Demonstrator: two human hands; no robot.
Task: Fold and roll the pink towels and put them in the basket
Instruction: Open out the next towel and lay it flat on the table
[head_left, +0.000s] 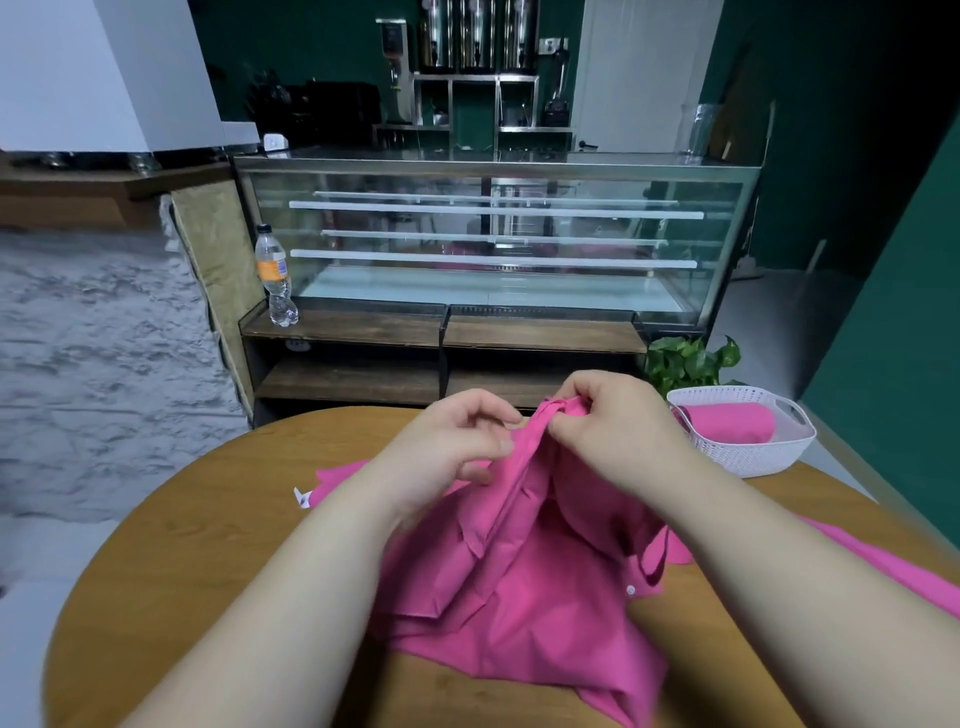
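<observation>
No legible text, bottle label (274, 268) — too blurred

Both hands pinching pink towel (519, 571), rolled towel (727, 423) in basket (748, 457)

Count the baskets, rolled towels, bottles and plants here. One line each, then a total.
basket: 1
rolled pink towel, lying in the basket: 1
bottle: 1
plant: 1
Total: 4

A towel (519, 597) lies on the table (208, 545), a basket (748, 460) holding a roll (727, 423) at its far right, a case (493, 234) behind, a bottle (274, 275) before the case's left end.
</observation>
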